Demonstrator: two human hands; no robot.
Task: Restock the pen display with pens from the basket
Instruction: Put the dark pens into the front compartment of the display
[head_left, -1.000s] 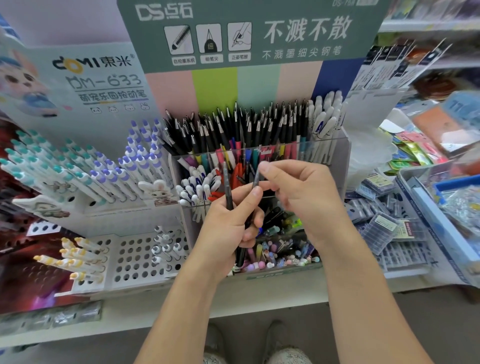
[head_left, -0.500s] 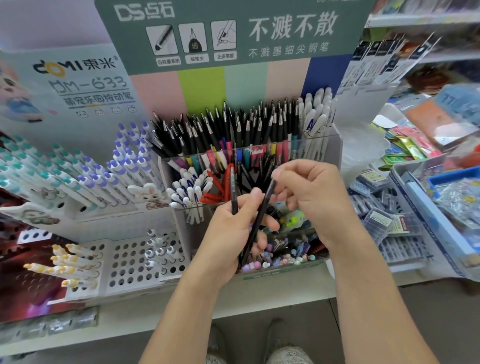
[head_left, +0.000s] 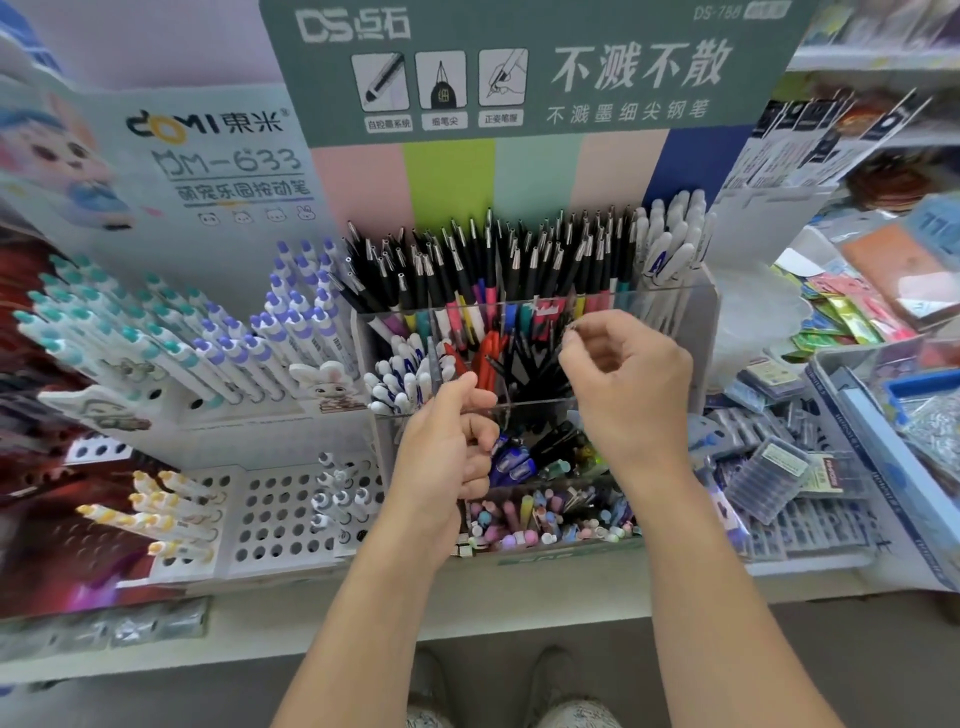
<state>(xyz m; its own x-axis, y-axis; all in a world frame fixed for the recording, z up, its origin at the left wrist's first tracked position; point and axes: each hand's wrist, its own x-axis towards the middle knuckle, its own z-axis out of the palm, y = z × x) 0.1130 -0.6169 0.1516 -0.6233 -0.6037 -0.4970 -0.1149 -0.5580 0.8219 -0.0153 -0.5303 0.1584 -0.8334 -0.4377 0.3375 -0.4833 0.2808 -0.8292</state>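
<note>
The left hand (head_left: 447, 441) sits low in front of the clear display (head_left: 696, 332), fingers curled round a thin grey pen (head_left: 434, 358) that stands upright from the fist, its top level with the white-and-blue pens (head_left: 400, 374) in the left bin. The right hand (head_left: 631, 384) is raised just right of it, over the middle row, thumb and forefinger pinching the top end of a black pen (head_left: 545, 364); that pen slants down and left into the cluster of black pens in the middle bin, so where it ends cannot be told. The two hands are near but apart. Red pens (head_left: 485, 358) stand between them. The far row holds black-capped pens (head_left: 488, 260), packed tight, with white pens (head_left: 670, 244) at its right end. The near bin holds pastel-tipped pens (head_left: 540, 519). Left of the display, a white rack (head_left: 280, 519) carries teal- and purple-topped pens. A basket is not clearly in view.
</note>
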